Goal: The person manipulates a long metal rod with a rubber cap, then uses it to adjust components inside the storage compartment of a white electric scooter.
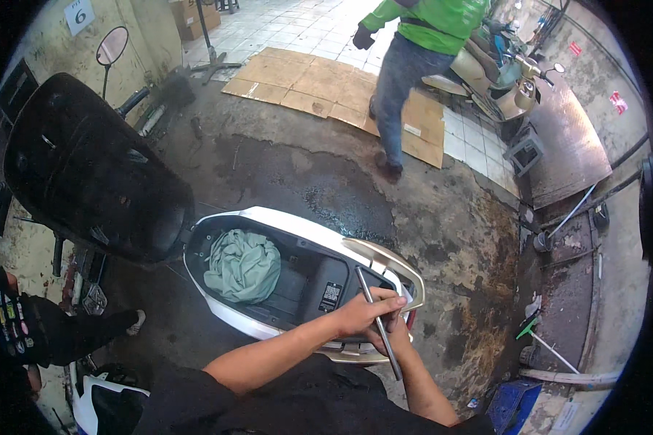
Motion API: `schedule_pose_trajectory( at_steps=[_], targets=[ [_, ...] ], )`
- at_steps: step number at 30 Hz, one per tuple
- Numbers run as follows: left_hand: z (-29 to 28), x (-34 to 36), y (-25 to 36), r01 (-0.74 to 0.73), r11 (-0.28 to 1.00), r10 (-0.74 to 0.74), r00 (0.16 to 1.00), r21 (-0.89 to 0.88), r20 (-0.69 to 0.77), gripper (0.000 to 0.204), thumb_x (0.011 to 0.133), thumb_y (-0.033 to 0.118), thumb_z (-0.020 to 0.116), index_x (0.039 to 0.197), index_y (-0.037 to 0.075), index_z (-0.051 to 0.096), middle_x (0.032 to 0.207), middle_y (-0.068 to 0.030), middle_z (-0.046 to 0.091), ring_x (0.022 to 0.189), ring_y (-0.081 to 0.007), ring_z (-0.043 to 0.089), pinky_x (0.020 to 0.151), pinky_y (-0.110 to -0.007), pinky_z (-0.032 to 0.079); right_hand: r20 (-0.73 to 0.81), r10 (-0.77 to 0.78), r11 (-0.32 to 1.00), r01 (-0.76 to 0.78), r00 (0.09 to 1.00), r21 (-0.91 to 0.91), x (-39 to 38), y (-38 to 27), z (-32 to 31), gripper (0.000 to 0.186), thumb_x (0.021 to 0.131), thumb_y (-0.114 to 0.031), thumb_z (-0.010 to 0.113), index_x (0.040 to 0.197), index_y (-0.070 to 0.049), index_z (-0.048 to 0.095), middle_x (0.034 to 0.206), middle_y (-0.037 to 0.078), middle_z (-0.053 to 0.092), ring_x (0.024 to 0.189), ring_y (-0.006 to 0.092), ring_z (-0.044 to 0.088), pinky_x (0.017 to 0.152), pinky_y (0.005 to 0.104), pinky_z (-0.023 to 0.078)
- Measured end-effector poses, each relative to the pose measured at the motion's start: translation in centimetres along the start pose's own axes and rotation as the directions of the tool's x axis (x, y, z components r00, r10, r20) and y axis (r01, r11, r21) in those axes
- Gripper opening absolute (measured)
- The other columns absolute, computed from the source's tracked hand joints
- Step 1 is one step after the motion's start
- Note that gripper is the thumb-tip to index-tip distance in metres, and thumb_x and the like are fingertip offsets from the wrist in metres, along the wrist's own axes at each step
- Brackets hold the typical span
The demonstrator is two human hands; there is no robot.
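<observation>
"Where's the metal rod (394, 364)?"

"Over the scooter's tail (400, 280), right of the storage compartment (294, 284). The left hand (364, 310)'s fingers curl around it."

"And the right hand (393, 338)?"

"Beside the left, nearer; its fingers' opening and hold I can't tell."

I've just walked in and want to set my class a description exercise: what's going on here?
Someone's left hand holds a slim metal rod over the tail of a white scooter; the right hand is close beneath, its grip partly hidden. The black seat is tipped up, and a pale green cloth lies bunched in the open storage compartment. Beyond, a person in a green jacket is mid-stride.
</observation>
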State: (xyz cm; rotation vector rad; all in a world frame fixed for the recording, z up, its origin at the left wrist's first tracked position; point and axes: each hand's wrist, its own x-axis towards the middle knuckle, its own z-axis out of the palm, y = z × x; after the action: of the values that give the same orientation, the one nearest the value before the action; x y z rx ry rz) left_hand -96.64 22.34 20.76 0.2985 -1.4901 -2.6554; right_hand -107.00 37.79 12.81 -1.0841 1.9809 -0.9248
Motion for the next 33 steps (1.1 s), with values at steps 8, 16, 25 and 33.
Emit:
schedule_pose_trajectory(
  at_steps=[8,16,25,33],
  targets=[
    [-0.8,0.1,-2.0,-0.075,0.997,0.071,0.969,0.009,0.235,0.052,0.1,0.03,0.044,0.055,0.003,0.045,0.053,-0.0016,0.045,0.054,-0.0138,0.043,0.058,-0.032,0.035,-0.029,-0.179,0.951,0.18,0.983,0.251,0.6,-1.7,2.1,0.033,0.074,-0.015,0.073,0.102,-0.003,0.059,0.101,0.011,0.061,0.097,0.0236,0.059,0.085,0.0323,0.047],
    [1.6,4.1,-2.0,0.149,0.986,-0.16,0.974,0.074,0.16,0.044,0.09,0.04,0.061,0.067,0.002,0.067,0.065,-0.0033,0.058,0.063,-0.0113,0.052,0.06,-0.027,0.04,-0.009,-0.047,0.877,0.037,0.999,-0.479,-0.9,9.5,1.6,0.05,0.093,-0.039,0.052,0.133,-0.009,0.05,0.13,0.02,0.054,0.122,0.0345,0.051,0.095,0.049,0.042],
    [0.7,-9.2,2.2,-0.246,0.968,0.244,0.969,0.041,0.045,0.027,0.099,0.027,0.054,0.092,0.001,0.058,0.08,-0.0022,0.053,0.08,-0.0095,0.054,0.074,-0.027,0.044,0.147,-0.1,0.72,-0.03,0.984,0.694,-2.9,0.7,7.9,0.034,0.094,-0.028,0.058,0.122,-0.009,0.052,0.116,0.003,0.056,0.111,0.0173,0.052,0.096,0.0358,0.042],
    [-5.1,-21.5,2.7,-0.185,0.816,0.41,0.854,0.548,-0.322,0.025,0.101,0.023,0.048,0.106,-0.001,0.052,0.09,-0.0147,0.06,0.085,-0.0266,0.064,0.073,-0.036,0.048,0.437,-0.194,0.884,-0.037,0.878,0.466,-0.6,-14.2,12.4,0.05,0.076,-0.005,0.066,0.124,0.0,0.05,0.114,0.012,0.059,0.11,0.0243,0.058,0.095,0.035,0.046]
  ],
)
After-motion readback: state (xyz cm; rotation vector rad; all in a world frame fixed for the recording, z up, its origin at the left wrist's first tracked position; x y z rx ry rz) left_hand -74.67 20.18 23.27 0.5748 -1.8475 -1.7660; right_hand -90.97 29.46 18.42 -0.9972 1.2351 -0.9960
